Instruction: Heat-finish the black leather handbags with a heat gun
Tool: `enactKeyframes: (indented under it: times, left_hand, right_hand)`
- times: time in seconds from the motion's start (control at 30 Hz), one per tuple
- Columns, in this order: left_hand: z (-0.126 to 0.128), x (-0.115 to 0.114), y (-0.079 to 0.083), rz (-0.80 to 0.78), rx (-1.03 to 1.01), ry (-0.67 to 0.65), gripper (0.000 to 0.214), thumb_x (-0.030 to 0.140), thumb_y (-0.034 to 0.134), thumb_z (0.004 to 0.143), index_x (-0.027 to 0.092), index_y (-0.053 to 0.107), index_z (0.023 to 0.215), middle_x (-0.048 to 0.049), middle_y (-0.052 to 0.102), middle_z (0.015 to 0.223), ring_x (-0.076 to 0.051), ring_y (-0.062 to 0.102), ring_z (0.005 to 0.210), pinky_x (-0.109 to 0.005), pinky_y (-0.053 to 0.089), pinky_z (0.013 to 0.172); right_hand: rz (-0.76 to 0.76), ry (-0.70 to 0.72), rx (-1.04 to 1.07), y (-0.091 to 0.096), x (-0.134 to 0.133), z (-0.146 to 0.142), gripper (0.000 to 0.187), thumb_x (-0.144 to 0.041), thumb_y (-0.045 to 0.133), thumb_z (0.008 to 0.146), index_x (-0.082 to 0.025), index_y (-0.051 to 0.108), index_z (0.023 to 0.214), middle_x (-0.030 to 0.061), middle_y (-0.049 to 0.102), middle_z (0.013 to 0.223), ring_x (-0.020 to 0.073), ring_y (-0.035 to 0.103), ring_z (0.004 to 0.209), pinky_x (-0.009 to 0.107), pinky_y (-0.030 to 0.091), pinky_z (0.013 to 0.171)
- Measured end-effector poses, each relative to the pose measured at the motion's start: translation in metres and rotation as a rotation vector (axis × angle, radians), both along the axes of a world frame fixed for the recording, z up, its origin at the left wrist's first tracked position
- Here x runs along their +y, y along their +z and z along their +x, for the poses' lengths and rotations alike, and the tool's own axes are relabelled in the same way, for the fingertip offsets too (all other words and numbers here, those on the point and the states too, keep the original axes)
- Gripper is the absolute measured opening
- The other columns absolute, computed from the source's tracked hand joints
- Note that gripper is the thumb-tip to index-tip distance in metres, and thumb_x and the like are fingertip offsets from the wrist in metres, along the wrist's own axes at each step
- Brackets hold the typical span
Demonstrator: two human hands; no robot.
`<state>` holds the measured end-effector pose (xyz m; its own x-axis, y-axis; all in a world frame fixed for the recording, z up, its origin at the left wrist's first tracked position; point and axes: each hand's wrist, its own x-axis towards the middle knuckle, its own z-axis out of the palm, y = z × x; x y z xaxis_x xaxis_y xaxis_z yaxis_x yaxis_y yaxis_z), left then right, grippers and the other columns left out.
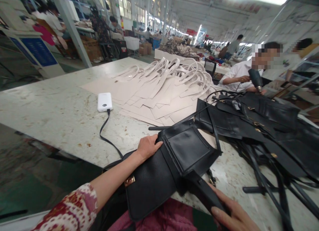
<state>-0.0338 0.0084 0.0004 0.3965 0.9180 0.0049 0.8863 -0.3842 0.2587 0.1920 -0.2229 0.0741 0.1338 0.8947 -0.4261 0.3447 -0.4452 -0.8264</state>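
- The pale, speckled tabletop (pixel 50 104) is stretching from the near edge far back into the hall and is carrying everything below.
- A broad spread of cream bag pieces (pixel 159 88) with looping handles is lying fanned out across the middle of the tabletop, beyond the hands.
- A heap of black bags (pixel 261 121) with long straps and small brass fittings is sprawling over the right side, its nearest edge lying just beside the bag being handled.
- A co-worker (pixel 239 73) in a white shirt is leaning at the far right end, gripping a dark heat gun (pixel 255 78) pointed down.
- The black bag (pixel 154 181) is lying half on the near edge of the tabletop and half over the person's lap, with its flat pocket panel facing up.
- The left hand (pixel 148 146) is resting on the bag's upper left edge, fingers curling loosely over it and holding it down.
- The right hand (pixel 234 214) is sitting at the bottom right, fingers closing narrowly around the end of a black strip (pixel 201 191) that is running out from the bag.
- A white power bank (pixel 104 101) is lying left of the cream pieces, just touching their edge.
- A black cable (pixel 104 131) is trailing from the power bank toward the left forearm.
- A brass clasp (pixel 130 181) is showing on the bag's near left corner.
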Motion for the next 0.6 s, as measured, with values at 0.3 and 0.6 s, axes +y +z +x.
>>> enactKeyframes:
  times: [0.3, 0.6]
  left_hand:
    - [0.001, 0.001, -0.002, 0.007, 0.003, -0.009, 0.039, 0.053, 0.035, 0.079, 0.021, 0.055, 0.088, -0.0060, 0.062, 0.078, -0.022, 0.058, 0.077, -0.029, 0.039, 0.064]
    - [0.002, 0.002, -0.003, 0.007, -0.001, -0.023, 0.040, 0.053, 0.034, 0.079, 0.021, 0.056, 0.087, -0.0059, 0.062, 0.079, -0.023, 0.057, 0.079, -0.029, 0.039, 0.066]
  right_hand:
    - [-0.174, 0.035, 0.154, 0.004, 0.029, -0.026, 0.054, -0.041, 0.044, 0.081, -0.031, 0.026, 0.131, -0.0085, 0.047, 0.044, 0.0112, 0.050, 0.036, 0.018, 0.040, 0.033]
    - [-0.080, 0.208, 0.278, 0.013, -0.008, -0.011, 0.051, -0.038, 0.058, 0.072, -0.024, 0.049, 0.120, 0.0016, 0.054, 0.120, 0.0278, 0.048, 0.108, 0.036, 0.038, 0.092]
